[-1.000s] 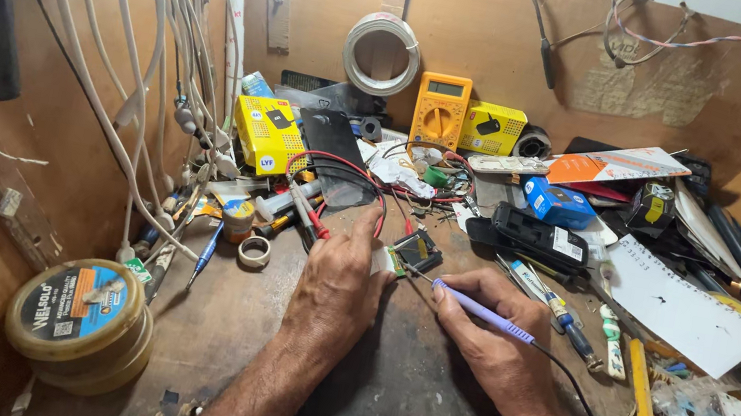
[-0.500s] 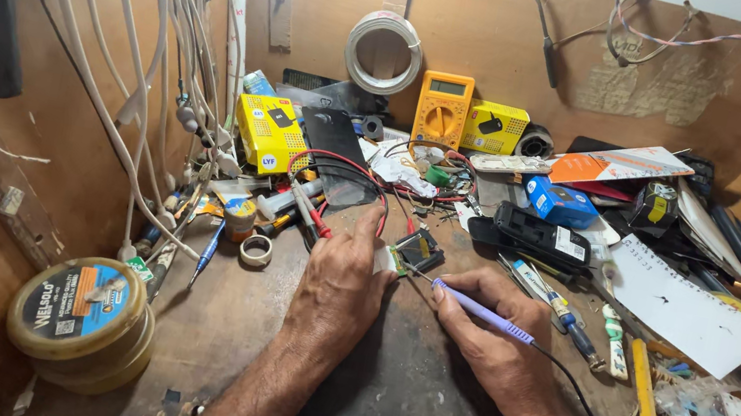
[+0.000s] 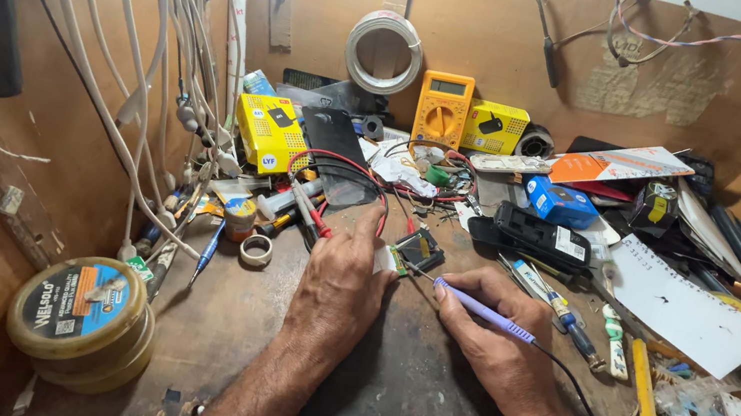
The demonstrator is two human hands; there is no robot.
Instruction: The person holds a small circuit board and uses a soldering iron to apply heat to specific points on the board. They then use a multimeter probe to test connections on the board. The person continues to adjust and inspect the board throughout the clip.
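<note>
Purple-handled soldering iron [image 3: 486, 314], light and stiff, pinched pen-style in right hand [image 3: 499, 342]; left hand [image 3: 342, 284] closed, pinning the small, fragile circuit board [image 3: 417, 249] by its edge.

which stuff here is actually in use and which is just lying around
In use: left hand steadying the small circuit board; right hand holding the purple soldering iron.
Lying about: orange meter, yellow box, tape roll, round tin, blue box.

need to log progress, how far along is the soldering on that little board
Done: nothing finished shows; any joints are too small to see. In hand: left hand steadies the small circuit board while right hand holds the purple soldering iron, tip at it. What's left can't be told.
</note>
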